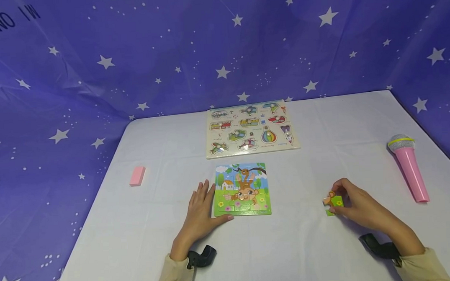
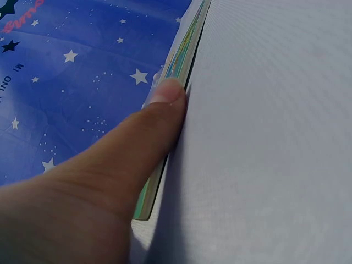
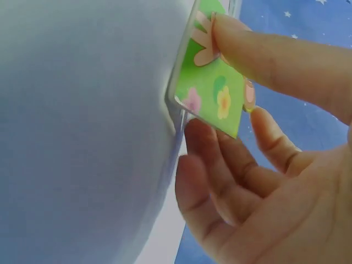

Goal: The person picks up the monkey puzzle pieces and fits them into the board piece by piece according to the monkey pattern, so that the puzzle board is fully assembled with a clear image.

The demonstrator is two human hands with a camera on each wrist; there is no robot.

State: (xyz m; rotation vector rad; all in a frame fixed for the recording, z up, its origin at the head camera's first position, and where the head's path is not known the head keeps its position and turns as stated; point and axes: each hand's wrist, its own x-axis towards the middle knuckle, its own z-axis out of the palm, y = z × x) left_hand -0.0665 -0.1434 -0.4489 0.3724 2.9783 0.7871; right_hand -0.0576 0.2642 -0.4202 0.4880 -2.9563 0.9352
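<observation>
A square monkey jigsaw puzzle (image 1: pixel 243 186) lies on the white table with its picture filled in. My left hand (image 1: pixel 200 217) rests beside it, fingers stretched along its left side and thumb at its near edge. The left wrist view has that thumb (image 2: pixel 159 110) against the puzzle's edge (image 2: pixel 144 204). Off to the right, my right hand (image 1: pixel 357 206) pinches jigsaw pieces (image 1: pixel 338 201) between thumb and fingers, low over the table. Up close they show green ground with flowers (image 3: pixel 220 99) and a bit of brown; how many there are I cannot tell.
Behind the puzzle lies a wooden vehicle peg board (image 1: pixel 252 129). A pink eraser-like block (image 1: pixel 137 176) sits at the left, and a pink toy microphone (image 1: pixel 410 166) lies at the right. Purple star-printed cloth (image 1: pixel 221 48) hangs around the white table (image 1: pixel 290 246).
</observation>
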